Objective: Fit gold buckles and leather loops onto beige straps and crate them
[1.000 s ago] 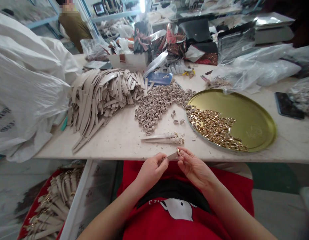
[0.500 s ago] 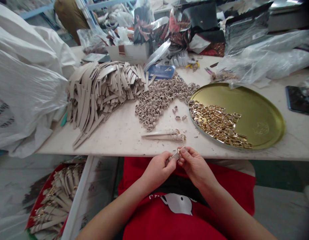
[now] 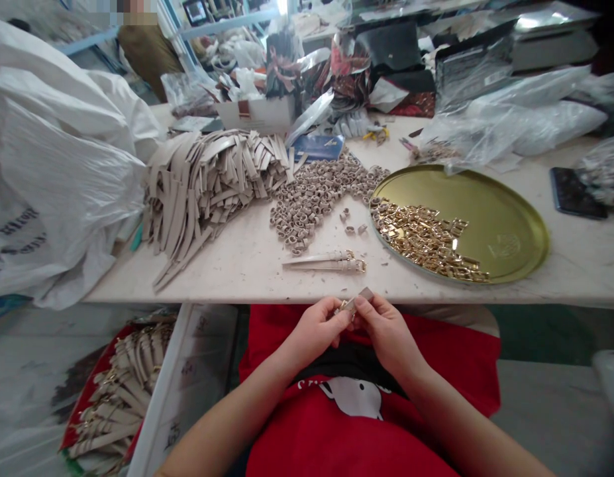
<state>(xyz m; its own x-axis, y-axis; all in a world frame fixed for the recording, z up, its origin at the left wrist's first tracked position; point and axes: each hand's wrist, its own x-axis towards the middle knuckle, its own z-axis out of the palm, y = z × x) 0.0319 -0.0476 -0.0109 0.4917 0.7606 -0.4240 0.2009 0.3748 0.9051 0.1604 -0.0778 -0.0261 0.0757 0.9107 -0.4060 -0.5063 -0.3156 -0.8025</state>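
Observation:
My left hand point(image 3: 316, 329) and my right hand point(image 3: 387, 328) pinch a short beige leather strap piece point(image 3: 357, 302) with a small gold buckle point(image 3: 343, 308) at the end nearest my left hand. Both hands are just in front of the white marble table's edge point(image 3: 307, 295), above my red shirt. Beyond them lies a pair of finished beige straps with gold buckles point(image 3: 326, 263). Farther off are a heap of small beige strap loops point(image 3: 311, 199), a large pile of long beige strap strips point(image 3: 207, 189), and gold buckles point(image 3: 420, 242) on a round brass tray point(image 3: 510, 225).
A big white woven sack point(image 3: 53, 159) bulges over the table's left end. Below it, finished straps lie in a red-lined crate point(image 3: 112, 397). Plastic bags and packaging crowd the back, a phone point(image 3: 577, 192) lies at right, and a person point(image 3: 148, 56) stands far back.
The strap piece has turned between my fingers, and its free end now points up and right. My hands sit closer together, and the view has shifted slightly.

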